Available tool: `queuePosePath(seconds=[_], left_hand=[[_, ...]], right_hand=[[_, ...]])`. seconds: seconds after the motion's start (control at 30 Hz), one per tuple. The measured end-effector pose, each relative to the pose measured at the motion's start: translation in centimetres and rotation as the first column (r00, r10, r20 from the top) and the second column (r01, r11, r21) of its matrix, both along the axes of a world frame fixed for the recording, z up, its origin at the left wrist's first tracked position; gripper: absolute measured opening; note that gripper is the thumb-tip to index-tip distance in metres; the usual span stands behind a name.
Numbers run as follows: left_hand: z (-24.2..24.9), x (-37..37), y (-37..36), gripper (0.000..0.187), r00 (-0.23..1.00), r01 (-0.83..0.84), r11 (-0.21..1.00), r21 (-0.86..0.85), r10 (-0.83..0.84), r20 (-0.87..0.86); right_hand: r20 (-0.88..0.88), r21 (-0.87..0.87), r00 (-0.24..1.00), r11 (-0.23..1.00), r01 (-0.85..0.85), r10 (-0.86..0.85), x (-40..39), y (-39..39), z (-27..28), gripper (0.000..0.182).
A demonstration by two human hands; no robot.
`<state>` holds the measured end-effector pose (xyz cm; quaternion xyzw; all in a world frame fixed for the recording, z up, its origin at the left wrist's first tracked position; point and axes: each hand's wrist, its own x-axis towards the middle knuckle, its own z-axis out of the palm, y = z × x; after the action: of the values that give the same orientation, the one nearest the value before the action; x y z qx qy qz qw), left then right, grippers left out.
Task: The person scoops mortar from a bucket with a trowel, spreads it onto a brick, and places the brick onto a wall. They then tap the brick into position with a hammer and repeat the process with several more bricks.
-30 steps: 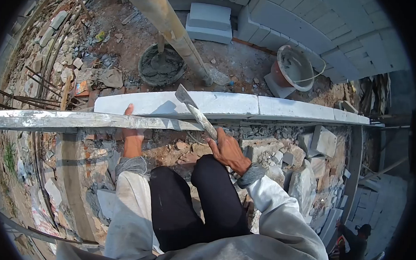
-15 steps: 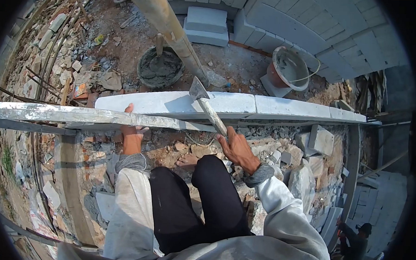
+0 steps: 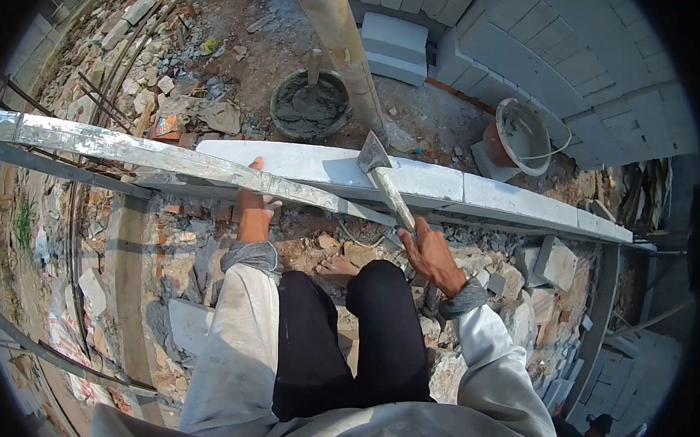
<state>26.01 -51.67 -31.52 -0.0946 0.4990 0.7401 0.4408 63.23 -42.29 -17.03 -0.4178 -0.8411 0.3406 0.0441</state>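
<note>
My left hand grips a long metal straightedge that lies along the near face of a row of white blocks. The thumb shows above the straightedge, against the blocks. My right hand is shut on the handle of a mason's hatchet. Its blade rests on top of the white blocks. My dark-trousered knees and a bare foot are below, over rubble.
A tub of wet mortar stands beyond the wall beside a slanted pole. A bucket and stacked white blocks lie farther off. Broken stone fills the ground below me. Another person is at lower right.
The hatchet head has shifted right along the top of the blocks with my right hand. The view has turned, so the straightedge now slants across the frame.
</note>
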Motion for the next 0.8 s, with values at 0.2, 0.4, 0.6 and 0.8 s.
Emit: queuePosePath(seconds=[0.2, 0.4, 0.6, 0.8], left_hand=[[1.2, 1.1, 0.7, 0.063, 0.978, -0.208, 0.976, -0.065, 0.209, 0.005], [4.8, 1.8, 0.6, 0.058, 0.988, -0.151, 0.974, -0.169, 0.156, 0.016], [3.2, 1.9, 0.5, 0.056, 0.987, -0.158, 0.972, -0.172, 0.151, -0.054], [-1.3, 1.1, 1.3, 0.052, 0.964, -0.248, 0.937, -0.247, 0.264, 0.031]], right_hand=[[-0.228, 0.094, 0.971, 0.994, -0.049, 0.069, -3.1, -0.7, 1.5, 0.041], [0.064, 0.071, 0.969, 0.967, -0.244, 0.240, -5.0, 1.5, 0.0, 0.037], [-0.031, 0.072, 0.977, 0.975, -0.210, 0.213, -6.0, 0.1, -0.4, 0.041], [-0.018, 0.026, 0.972, 0.972, -0.235, 0.236, -6.8, 0.2, 1.2, 0.039]])
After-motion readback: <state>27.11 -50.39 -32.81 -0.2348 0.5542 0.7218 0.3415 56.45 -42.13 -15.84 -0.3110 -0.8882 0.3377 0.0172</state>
